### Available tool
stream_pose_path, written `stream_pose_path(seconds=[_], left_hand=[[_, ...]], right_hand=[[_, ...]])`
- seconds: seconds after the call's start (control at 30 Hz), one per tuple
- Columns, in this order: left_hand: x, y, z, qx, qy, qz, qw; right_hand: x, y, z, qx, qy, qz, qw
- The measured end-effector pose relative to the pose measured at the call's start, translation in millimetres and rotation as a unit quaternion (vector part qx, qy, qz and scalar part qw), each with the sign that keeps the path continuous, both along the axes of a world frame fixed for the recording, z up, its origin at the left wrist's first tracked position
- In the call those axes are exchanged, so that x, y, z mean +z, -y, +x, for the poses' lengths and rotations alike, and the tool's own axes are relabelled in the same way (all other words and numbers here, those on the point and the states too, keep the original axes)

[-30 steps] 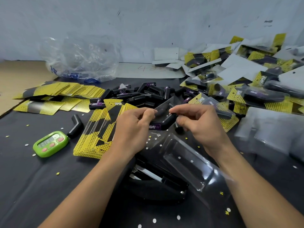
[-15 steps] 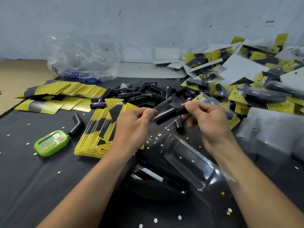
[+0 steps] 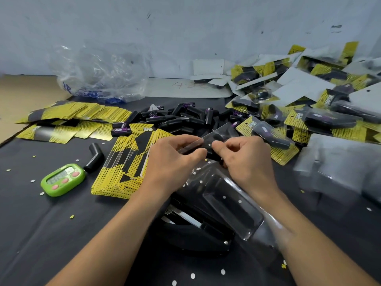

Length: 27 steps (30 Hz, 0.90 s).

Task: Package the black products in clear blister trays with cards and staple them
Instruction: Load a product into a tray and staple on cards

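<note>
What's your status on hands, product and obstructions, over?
Left hand pinches small clear plastic blister tray; right hand pinches black tube-shaped product against it. Black stapler beneath hands, untouched. Nothing in the way.

Packing workshop: heaped blister packs [image 3: 326,120]

The dark-covered surface [image 3: 37,228] carries a green timer [image 3: 62,179] with a lone black product [image 3: 95,155] just beside it. Next to these lies a stack of yellow cards [image 3: 123,168], with a heap of black products [image 3: 185,118] behind. Finished packs [image 3: 309,118] and clear blister trays [image 3: 340,168] lie at the right. Nearest is what looks like a stapler [image 3: 198,232], half hidden.
</note>
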<state>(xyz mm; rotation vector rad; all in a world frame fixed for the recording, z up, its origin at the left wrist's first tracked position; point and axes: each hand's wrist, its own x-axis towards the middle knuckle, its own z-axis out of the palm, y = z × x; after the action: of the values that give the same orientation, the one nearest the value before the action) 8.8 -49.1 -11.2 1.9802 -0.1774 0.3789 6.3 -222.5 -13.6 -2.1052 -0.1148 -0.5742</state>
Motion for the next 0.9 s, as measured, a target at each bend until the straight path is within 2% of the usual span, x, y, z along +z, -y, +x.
stream_pose_path(seconds=[0.13,0.2,0.27,0.33,0.4,0.53,0.63,0.7,0.8,0.9], left_hand=[[-1,-3,4,0.0,0.005,-0.044,0.999],[1,-6,7,-0.02,-0.014,-0.095,0.995],[3,-8,8,-0.051,-0.038,-0.139,0.988],[2,-9,9,-0.049,-0.053,-0.16,0.984],[1,-9,10,-0.034,-0.062,-0.178,0.982],[0,-8,10,-0.018,-0.06,-0.18,0.982],[1,-6,10,-0.018,-0.062,-0.191,0.979],[2,-7,11,-0.06,-0.077,-0.203,0.974],[2,-9,10,-0.172,-0.106,-0.206,0.957],[0,-8,10,-0.195,-0.094,-0.166,0.962]], right_hand=[[6,3,-2,-0.097,0.086,0.023,0.991],[8,10,2,-0.12,0.036,0.054,0.991],[12,15,5,-0.021,-0.083,0.166,0.982],[11,17,5,0.131,-0.189,0.273,0.934],[8,17,4,0.2,-0.237,0.291,0.905],[9,13,6,0.169,-0.272,0.337,0.885],[9,8,8,0.123,-0.289,0.435,0.844],[9,7,10,0.099,-0.288,0.513,0.802],[11,7,10,0.083,-0.29,0.594,0.746],[10,3,6,0.095,-0.312,0.593,0.736]])
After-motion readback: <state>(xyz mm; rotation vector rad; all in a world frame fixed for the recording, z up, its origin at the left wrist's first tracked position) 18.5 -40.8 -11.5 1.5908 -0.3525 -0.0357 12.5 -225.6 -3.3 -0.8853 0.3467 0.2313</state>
